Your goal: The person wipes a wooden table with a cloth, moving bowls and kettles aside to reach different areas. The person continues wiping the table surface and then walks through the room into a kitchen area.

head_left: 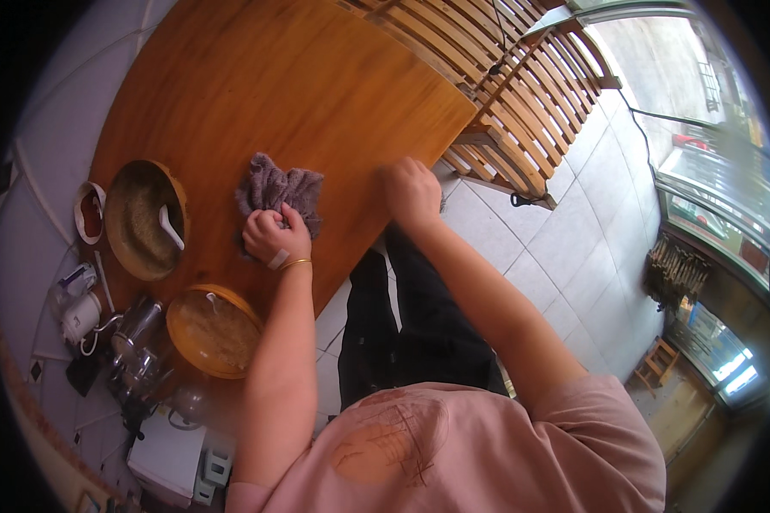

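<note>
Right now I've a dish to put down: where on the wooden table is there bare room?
The widest free patch of the wooden table runs beyond the cloth toward the slatted bench. A narrower one separates the cloth from the right hand. The left side is crowded: farther round bowl, nearer round bowl.

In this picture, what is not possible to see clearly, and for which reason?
Head view: part of the purple-grey cloth, hidden by the left hand.
Head view: palm of the right hand, turned away.
Head view: far end of the wooden table, cut off by the upper edge.
</note>
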### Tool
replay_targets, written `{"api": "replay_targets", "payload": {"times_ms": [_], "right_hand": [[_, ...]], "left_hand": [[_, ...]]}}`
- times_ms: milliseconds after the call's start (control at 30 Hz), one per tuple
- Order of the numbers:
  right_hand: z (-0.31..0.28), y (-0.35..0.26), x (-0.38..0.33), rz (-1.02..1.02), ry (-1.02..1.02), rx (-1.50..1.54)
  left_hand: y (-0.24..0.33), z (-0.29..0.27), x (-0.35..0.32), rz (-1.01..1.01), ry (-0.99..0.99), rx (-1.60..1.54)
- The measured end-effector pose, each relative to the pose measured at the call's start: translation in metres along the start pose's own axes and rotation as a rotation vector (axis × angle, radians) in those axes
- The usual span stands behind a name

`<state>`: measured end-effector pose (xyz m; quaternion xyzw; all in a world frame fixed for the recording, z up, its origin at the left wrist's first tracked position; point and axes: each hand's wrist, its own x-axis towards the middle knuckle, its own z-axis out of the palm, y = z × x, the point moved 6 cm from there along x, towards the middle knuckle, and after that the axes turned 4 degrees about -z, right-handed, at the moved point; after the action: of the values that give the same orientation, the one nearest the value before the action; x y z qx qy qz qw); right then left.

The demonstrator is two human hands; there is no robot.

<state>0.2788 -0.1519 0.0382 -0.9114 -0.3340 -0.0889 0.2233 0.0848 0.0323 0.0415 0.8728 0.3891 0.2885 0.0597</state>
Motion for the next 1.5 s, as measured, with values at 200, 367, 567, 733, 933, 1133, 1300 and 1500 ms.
{"api": "replay_targets", "payload": {"times_ms": [200,367,567,733,933,1133,1300,1500], "right_hand": [[-0.018,0.029,0.025,0.18,0.139,-0.127],[0.006,-0.025,-0.015,-0.086,-0.201,0.124],[-0.004,0.1,0.043,0.2,0.132,-0.277],[0.008,0.091,0.02,0.055,0.119,-0.129],[0.011,-0.1,-0.14,-0.243,-0.396,0.424],[-0.012,-0.009,-0.045,0.095,-0.132,0.055],[-0.002,-0.053,-0.064,-0.053,-0.147,0.149],[0.026,-0.024,-0.083,-0.108,-0.142,0.067]], "left_hand": [[-0.002,0.002,-0.002,0.006,-0.016,0.017],[-0.002,0.003,-0.003,0.032,0.008,0.009],[-0.005,0.005,-0.005,-0.006,0.0,0.043],[-0.005,0.005,-0.008,-0.023,-0.028,0.072],[-0.007,0.006,-0.007,-0.029,0.004,0.048],[-0.009,0.007,-0.008,-0.041,-0.016,0.056],[-0.008,0.006,-0.007,-0.001,0.018,0.026],[-0.007,0.006,-0.007,-0.002,0.045,0.014]]}}
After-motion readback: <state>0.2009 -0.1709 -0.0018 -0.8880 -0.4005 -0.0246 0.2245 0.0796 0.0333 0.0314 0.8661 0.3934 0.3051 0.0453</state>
